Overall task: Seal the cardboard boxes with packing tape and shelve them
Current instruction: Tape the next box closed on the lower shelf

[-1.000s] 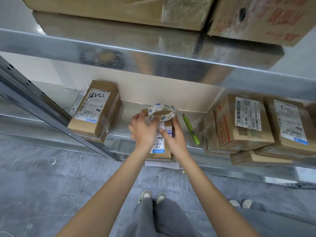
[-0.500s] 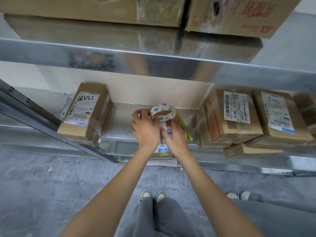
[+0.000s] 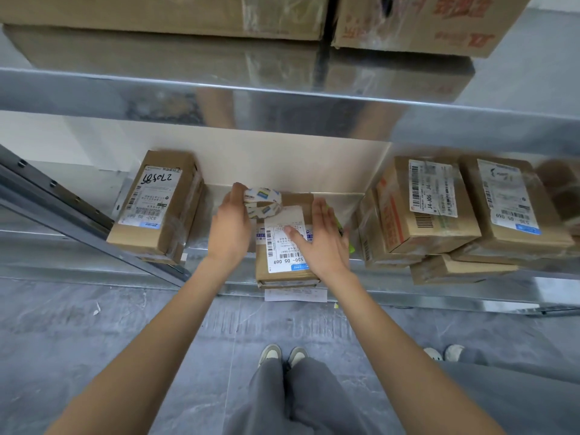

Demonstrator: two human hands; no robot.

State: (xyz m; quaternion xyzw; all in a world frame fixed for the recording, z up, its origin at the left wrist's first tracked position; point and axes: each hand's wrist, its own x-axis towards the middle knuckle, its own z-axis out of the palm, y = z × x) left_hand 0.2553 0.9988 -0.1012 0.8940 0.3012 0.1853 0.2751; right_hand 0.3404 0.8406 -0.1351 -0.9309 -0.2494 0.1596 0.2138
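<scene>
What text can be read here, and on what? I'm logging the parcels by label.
"530- D5 069": label on the middle box, between the hands.
"270585", handwritten: label on the left box.
"J4-J06": label on the right box.
"530- D5 069": label on the far right box.
Red print on the top shelf carton: unreadable.
Tape roll logo, barcodes, fine print: too small.

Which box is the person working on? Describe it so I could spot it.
Look along the shiny metal shelf to its middle, between the two hands. There lies a small flat brown cardboard box, white label up. Unlike its neighbours, it carries a roll of clear packing tape on its far end.
</scene>
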